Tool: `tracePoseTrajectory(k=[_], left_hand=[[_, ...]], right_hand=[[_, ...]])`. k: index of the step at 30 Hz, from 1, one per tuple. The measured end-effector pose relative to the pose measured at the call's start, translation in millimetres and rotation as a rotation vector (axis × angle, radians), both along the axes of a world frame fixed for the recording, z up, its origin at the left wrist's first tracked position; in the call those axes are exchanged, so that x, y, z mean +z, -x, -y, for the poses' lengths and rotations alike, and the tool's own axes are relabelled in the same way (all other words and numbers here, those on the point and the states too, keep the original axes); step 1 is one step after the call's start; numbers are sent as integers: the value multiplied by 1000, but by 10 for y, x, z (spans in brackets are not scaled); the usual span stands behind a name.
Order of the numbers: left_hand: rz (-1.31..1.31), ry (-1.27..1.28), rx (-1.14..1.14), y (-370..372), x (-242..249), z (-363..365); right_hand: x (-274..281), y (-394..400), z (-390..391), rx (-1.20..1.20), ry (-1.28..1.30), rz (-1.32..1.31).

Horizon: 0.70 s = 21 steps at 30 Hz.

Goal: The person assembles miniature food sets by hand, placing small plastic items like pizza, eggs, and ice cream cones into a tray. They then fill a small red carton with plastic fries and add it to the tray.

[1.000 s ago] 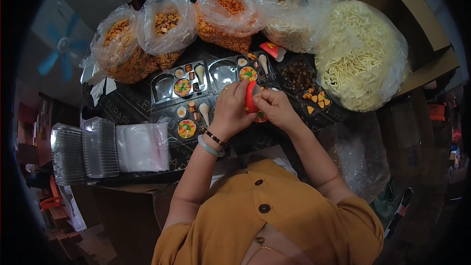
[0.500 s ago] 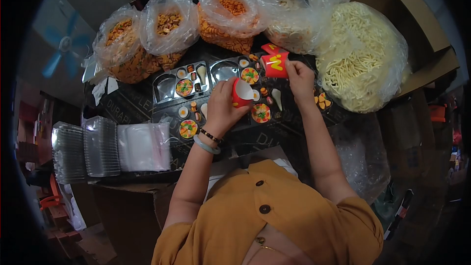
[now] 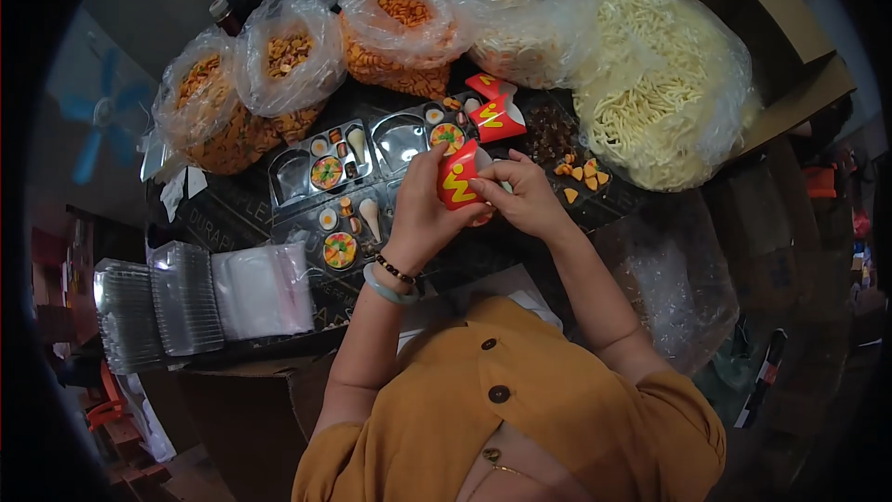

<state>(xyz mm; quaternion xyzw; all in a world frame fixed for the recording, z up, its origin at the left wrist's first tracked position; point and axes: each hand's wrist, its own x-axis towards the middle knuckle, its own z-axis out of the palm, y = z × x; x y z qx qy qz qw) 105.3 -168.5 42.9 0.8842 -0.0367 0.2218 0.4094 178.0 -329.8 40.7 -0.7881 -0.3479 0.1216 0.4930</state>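
My left hand [image 3: 425, 207] is closed round the left side of a small red carton [image 3: 459, 177] with a yellow mark, above the dark table. On the right side, my right hand [image 3: 525, 193] pinches the same carton near its edge. Two more red cartons [image 3: 498, 117] lie just behind it, one overlapping the other. Left of my hands, a clear tray [image 3: 291, 174] holds miniature food pieces, among them a round pizza-like one [image 3: 327, 173]. A second clear tray [image 3: 398, 141] is partly hidden by my left hand. In front, another pizza-like piece [image 3: 340, 249] sits beside a white drumstick-shaped piece [image 3: 371, 219].
Open plastic bags of small orange pieces [image 3: 400, 46] line the back, and a large bag of pale strips [image 3: 660, 84] stands at right. Stacked clear trays [image 3: 187, 300] and plastic sleeves [image 3: 263, 290] are at left. Small brown-yellow pieces [image 3: 589, 173] lie right of my hands.
My right hand has moved from the cartons at the back to the carton in my left hand and now grips it too. That carton has turned its marked face up. The view has shifted slightly.
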Motion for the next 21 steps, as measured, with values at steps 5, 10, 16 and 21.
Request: tracePoseTrajectory(k=[5, 10, 16, 21], left_hand=[[-250, 1004, -277, 39, 1, 178], [-315, 1167, -238, -90, -114, 280], [-390, 1250, -318, -266, -244, 451], [-435, 1235, -330, -443, -260, 733]], right_hand=[[5, 64, 79, -145, -95, 19], [40, -85, 284, -276, -291, -164], [-99, -1404, 1465, -762, 698, 573], [-178, -1471, 1489, -515, 1127, 333]])
